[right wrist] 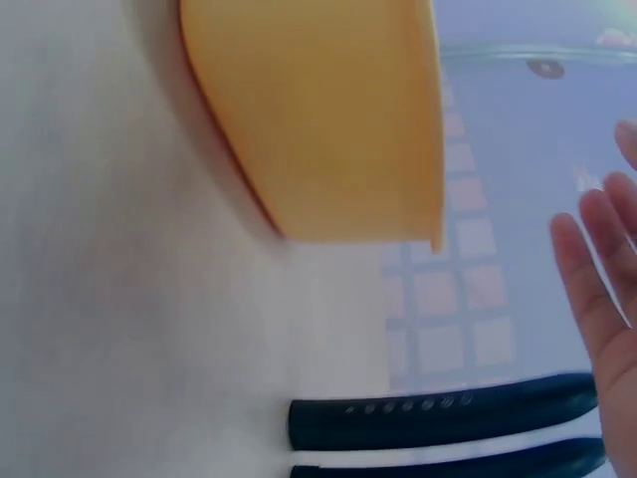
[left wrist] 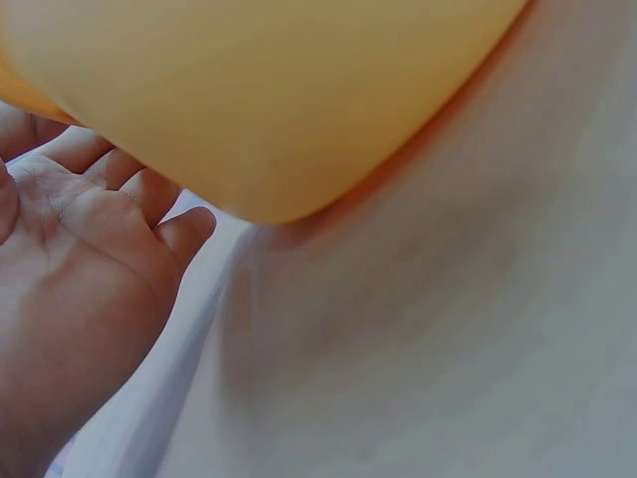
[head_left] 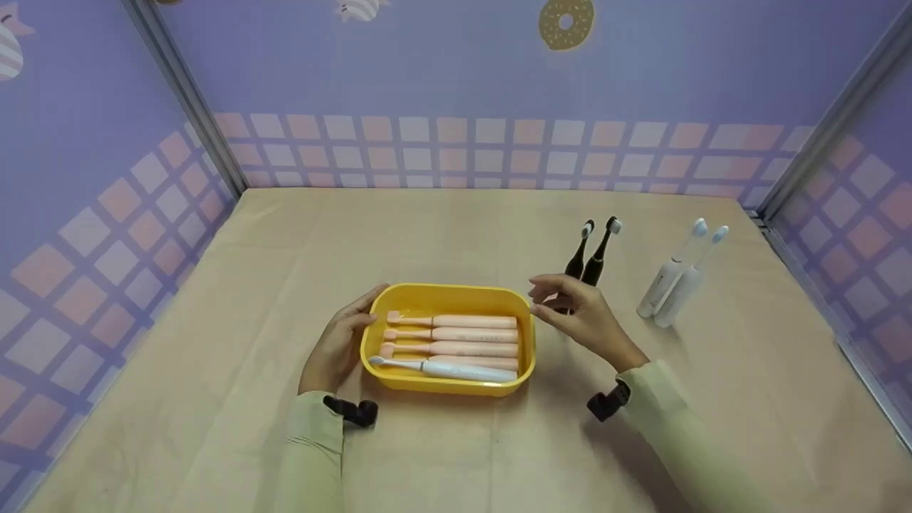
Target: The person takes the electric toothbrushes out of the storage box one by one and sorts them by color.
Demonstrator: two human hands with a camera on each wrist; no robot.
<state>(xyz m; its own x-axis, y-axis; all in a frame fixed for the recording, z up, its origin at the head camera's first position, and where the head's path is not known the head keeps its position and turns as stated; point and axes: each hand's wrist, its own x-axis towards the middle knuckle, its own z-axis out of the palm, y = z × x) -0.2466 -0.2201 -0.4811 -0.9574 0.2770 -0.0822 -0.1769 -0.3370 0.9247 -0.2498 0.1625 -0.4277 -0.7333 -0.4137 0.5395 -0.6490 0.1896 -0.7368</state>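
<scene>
A yellow plastic bin [head_left: 449, 387] stands on the table in front of me. In it several pink electric toothbrushes [head_left: 474, 334] lie side by side, heads to the left, with a white electric toothbrush [head_left: 470, 372] nearest me. My left hand [head_left: 340, 347] holds the bin's left end, thumb at the rim and fingers along the outer wall. Just off the right end is my right hand [head_left: 581, 313], fingers loosely bent and nothing between them. Behind it stand two black electric toothbrushes [head_left: 593, 271], their lower handles partly hidden by that hand in the head view.
Two white electric toothbrushes [head_left: 670, 292] stand upright at the right of the table [head_left: 299, 242]. Purple panels with a checked band and metal corner posts [head_left: 189, 96] enclose the back and sides.
</scene>
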